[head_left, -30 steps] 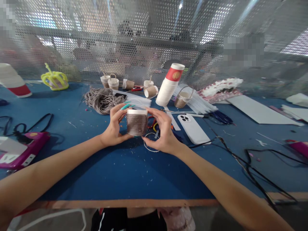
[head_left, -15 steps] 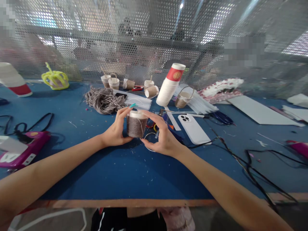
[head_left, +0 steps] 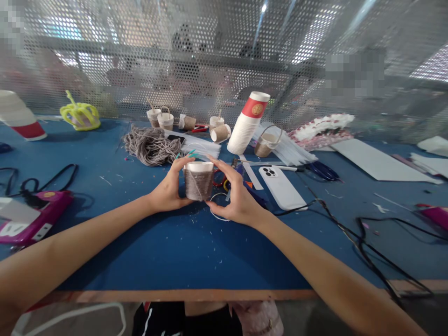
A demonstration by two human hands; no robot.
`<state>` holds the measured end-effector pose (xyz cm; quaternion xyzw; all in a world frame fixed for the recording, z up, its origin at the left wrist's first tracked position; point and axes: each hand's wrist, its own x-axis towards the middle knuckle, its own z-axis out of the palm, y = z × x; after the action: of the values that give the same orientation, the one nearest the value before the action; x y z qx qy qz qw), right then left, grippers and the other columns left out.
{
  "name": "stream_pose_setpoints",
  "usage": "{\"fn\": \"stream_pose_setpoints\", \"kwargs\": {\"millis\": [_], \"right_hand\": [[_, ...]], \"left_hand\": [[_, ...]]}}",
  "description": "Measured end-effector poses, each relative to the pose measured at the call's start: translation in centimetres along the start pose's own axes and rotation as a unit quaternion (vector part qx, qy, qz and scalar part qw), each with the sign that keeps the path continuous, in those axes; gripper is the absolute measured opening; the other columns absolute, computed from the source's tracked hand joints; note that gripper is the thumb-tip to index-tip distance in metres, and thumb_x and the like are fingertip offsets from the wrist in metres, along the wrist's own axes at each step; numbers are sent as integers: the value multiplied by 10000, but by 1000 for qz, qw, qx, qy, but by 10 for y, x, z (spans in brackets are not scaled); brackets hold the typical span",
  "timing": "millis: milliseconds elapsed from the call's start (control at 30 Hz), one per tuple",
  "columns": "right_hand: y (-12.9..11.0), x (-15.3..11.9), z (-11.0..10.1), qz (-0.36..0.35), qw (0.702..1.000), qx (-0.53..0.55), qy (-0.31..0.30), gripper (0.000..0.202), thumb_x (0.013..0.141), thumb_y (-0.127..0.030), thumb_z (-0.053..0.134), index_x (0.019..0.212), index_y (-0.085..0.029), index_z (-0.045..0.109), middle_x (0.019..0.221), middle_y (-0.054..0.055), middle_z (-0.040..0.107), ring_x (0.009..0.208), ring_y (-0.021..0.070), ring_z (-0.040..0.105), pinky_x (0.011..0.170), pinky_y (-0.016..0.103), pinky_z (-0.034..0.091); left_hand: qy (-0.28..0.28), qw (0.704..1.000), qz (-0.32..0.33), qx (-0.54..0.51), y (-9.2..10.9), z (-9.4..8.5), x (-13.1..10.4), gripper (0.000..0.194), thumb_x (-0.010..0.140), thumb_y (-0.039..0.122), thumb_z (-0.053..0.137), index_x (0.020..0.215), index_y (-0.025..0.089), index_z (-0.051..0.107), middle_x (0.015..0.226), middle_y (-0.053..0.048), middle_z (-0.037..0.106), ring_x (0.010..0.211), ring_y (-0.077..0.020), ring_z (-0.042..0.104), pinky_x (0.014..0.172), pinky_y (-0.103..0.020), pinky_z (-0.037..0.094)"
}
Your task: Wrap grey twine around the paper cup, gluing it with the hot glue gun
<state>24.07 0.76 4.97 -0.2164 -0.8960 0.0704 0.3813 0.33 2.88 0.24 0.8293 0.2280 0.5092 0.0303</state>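
Between my hands, just above or on the blue tabletop, is an upright paper cup (head_left: 198, 183) wound with grey-brown cord, its white rim bare at the top. A loose strand slants across its front. My left hand (head_left: 170, 186) grips the cup's left side, fingers up at the rim and thumb near the base. My right hand (head_left: 236, 193) curves round the right side in the same way, fingertips at the rim and thumb low. Teal fingernails show behind the rim. Behind the cup lies a heap of grey-brown cord (head_left: 150, 145).
A leaning stack of paper cups (head_left: 243, 126) and several cord-wrapped cups, one a small basket (head_left: 266, 143), stand at the back. A white phone (head_left: 283, 187), scissors (head_left: 219, 178) and black cables (head_left: 336, 224) lie right. A purple power strip (head_left: 49, 217) is left.
The cup has turned between my hands: the loose strand, earlier on its right side, now crosses the front further left. Both hands have stayed nearly in place, with small finger shifts.
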Motion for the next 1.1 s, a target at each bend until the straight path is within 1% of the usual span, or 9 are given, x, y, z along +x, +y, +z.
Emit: {"fn": "stream_pose_setpoints", "kwargs": {"millis": [267, 367, 433, 500, 567, 667, 733, 967, 1100], "right_hand": [[-7, 3, 0, 5, 999, -13, -48, 890, 869, -164, 658, 1574, -267, 123, 1600, 170, 378, 1505, 310, 362, 1218, 598, 368], [-6, 9, -18, 3, 997, -32, -67, 891, 857, -228, 685, 1560, -271, 138, 1594, 152, 375, 1503, 325, 358, 1204, 573, 399], [-1, 14, -38, 66, 988, -91, -109, 859, 811, -342, 737, 1510, -248, 248, 1566, 162, 388, 1441, 377, 432, 1152, 585, 447], [6, 18, -60, 208, 952, -159, -157, 825, 737, -472, 775, 1409, -190, 387, 1471, 200, 446, 1287, 411, 562, 1034, 579, 533], [13, 21, -76, 309, 899, -207, -230, 704, 700, -446, 776, 1274, -157, 490, 1342, 199, 523, 1248, 417, 569, 986, 549, 545], [21, 21, -82, 367, 836, -222, -342, 436, 678, -326, 751, 1029, -162, 553, 1142, 166, 599, 1035, 352, 654, 846, 455, 566], [21, 20, -77, 368, 822, -234, -366, 316, 666, -261, 716, 920, -184, 544, 1022, 133, 623, 905, 319, 664, 745, 417, 545], [21, 16, -60, 362, 835, -294, -292, 207, 615, -187, 650, 754, -211, 499, 901, 131, 620, 967, 345, 624, 764, 403, 499], [29, 14, -66, 397, 884, -211, -133, 157, 645, -246, 597, 632, -244, 441, 660, 66, 590, 725, 272, 629, 649, 373, 487]], "left_hand": [[-18, 999, -26, 24, -6, 0, -3, 1032, 710, 483, 834, 1513, 188, 256, 1383, -214, 514, 1300, -366, 546, 1073, -556, 513], [27, 998, -33, 53, -5, -1, 1, 877, 724, 484, 827, 1419, 186, 383, 1300, -173, 560, 1228, -317, 577, 1034, -503, 537], [52, 995, -49, 73, -3, -1, 4, 809, 722, 440, 836, 1367, 191, 415, 1236, -141, 577, 1171, -289, 592, 993, -470, 551], [59, 992, -76, 85, -2, 0, 5, 808, 704, 389, 854, 1349, 198, 406, 1212, -126, 574, 1137, -274, 599, 965, -442, 556], [56, 991, -91, 85, -2, 0, 6, 843, 684, 359, 866, 1353, 204, 377, 1216, -123, 563, 1124, -265, 604, 956, -424, 556], [46, 992, -84, 80, -4, 2, 6, 854, 678, 336, 862, 1356, 204, 361, 1213, -126, 557, 1122, -261, 606, 958, -420, 556], [34, 993, -81, 79, -4, 2, 6, 850, 679, 337, 860, 1356, 193, 367, 1208, -132, 553, 1129, -267, 604, 968, -428, 554], [21, 994, -81, 73, -1, 3, 5, 815, 715, 368, 825, 1360, 170, 368, 1199, -141, 548, 1123, -270, 606, 975, -431, 557], [27, 994, -75, 72, 0, 3, 5, 848, 701, 369, 841, 1371, 175, 359, 1189, -137, 556, 1106, -269, 607, 964, -434, 563]]}}
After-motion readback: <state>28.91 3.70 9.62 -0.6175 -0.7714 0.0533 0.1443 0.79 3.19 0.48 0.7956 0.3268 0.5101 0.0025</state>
